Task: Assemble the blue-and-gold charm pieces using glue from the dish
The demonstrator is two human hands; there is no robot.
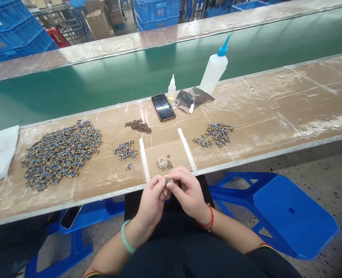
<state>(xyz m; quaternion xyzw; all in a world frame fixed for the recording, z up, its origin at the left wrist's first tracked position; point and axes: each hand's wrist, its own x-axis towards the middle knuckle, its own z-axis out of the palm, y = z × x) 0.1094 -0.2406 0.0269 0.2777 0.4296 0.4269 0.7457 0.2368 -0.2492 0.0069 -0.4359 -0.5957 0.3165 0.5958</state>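
A small blue-and-brass part (168, 180) is pinched between both hands just below the near edge of the workbench (275, 116), above the lap. The left hand (152, 199) is curled w/ fingertips closed on the part's left side; a green bangle (126, 237) is worn on that wrist. The right hand (189, 193) is closed on the part from the right & above, thumb and forefinger meeting the left fingers; a red string (208, 221) is tied round its wrist. The part is mostly hidden by the fingers, so its exact shape can't be told.

Directly beyond the hands, a small clear dish (162, 163) is seen on the bench between two white tape strips (144, 160), w/ a dark spot just beside it. To the left, a small cluster of like parts (125, 150) is laid out, and well further left a large heap (61, 152). A third pile (214, 134) lies right of the tape. A little mound of brown bits (138, 126) sits behind the small cluster.

At the bench's far edge a black phone (163, 107), a small glue bottle (172, 88), a camo pouch (194, 98) & a big squeeze bottle w/ blue nozzle (214, 68) are lined up, near the green conveyor belt (101, 81). A blue stool (289, 212) stands at right.
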